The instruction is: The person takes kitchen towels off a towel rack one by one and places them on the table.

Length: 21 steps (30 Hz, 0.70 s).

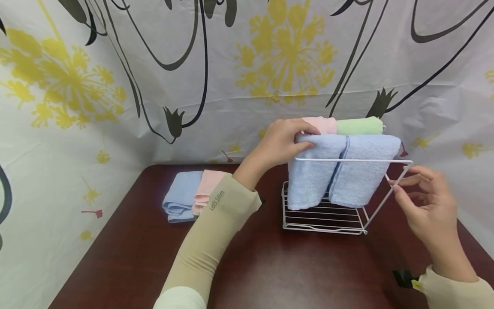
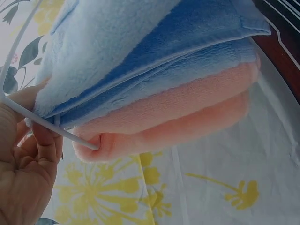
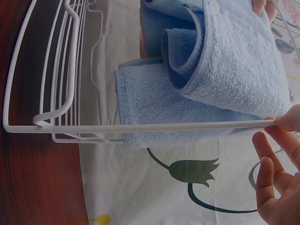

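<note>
A blue towel (image 1: 364, 171) hangs folded over the upper bar of a white wire rack (image 1: 324, 228), with a dark edge line down its middle. My left hand (image 1: 283, 139) pinches its top left corner, thumb in front and fingers behind. In the left wrist view the left hand (image 2: 28, 159) is beside the rack's wire, with the blue towel (image 2: 103, 51) and a pink towel (image 2: 173, 101) next to it. My right hand (image 1: 432, 206) pinches the rack's slanted right side wire. Thumb and forefinger of the right hand (image 3: 281, 164) meet at this wire, close to the blue cloth.
Behind the blue towel, the pink towel (image 1: 326, 124) and a green towel (image 1: 359, 125) lie along the rack's back. On the left of the dark wooden table (image 1: 127, 257) are a folded blue towel (image 1: 181, 193) and a folded pink towel (image 1: 207, 184). A patterned curtain (image 1: 224, 94) stands behind.
</note>
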{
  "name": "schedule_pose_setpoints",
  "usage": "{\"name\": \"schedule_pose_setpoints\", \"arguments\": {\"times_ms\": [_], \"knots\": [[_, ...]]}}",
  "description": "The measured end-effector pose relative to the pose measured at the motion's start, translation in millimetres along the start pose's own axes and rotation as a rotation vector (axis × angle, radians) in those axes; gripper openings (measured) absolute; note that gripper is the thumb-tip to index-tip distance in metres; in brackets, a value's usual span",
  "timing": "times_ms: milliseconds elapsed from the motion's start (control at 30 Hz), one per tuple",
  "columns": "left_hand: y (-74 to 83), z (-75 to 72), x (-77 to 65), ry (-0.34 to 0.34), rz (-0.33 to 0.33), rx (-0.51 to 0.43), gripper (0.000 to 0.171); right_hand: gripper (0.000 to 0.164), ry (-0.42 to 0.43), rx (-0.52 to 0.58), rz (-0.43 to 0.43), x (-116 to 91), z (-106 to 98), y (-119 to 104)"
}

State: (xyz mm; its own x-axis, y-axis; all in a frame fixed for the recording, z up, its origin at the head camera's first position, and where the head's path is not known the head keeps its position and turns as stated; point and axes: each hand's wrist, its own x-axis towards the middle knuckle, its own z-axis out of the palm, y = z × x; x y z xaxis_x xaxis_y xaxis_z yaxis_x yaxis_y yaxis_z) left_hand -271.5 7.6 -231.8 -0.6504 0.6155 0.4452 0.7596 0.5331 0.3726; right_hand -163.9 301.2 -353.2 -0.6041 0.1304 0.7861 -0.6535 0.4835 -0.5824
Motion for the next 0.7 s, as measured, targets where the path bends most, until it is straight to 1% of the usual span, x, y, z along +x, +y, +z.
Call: {"name": "schedule_pose_setpoints", "arguments": {"times_ms": [167, 300, 500, 700], "knots": [[-1.3, 1.5, -2.7, 0.04, 0.001, -0.02, 0.023, 0.05, -0.004, -0.009, -0.005, 0.2, 0.0, -0.4], [-2.0, 3.4, -3.8, 0.076, 0.009, -0.069, 0.022, 0.05, -0.003, -0.012, 0.001, -0.4, -0.8, -0.8], [-4.8, 5.1, -3.3, 0.115, 0.028, -0.185, 0.02, 0.05, -0.003, -0.011, 0.009, -0.5, -0.8, -0.9], [-7.5, 4.1, -1.9, 0.136, -0.004, -0.335, 0.021, 0.05, 0.001, -0.013, 0.013, 0.3, -1.1, -1.0]]}}
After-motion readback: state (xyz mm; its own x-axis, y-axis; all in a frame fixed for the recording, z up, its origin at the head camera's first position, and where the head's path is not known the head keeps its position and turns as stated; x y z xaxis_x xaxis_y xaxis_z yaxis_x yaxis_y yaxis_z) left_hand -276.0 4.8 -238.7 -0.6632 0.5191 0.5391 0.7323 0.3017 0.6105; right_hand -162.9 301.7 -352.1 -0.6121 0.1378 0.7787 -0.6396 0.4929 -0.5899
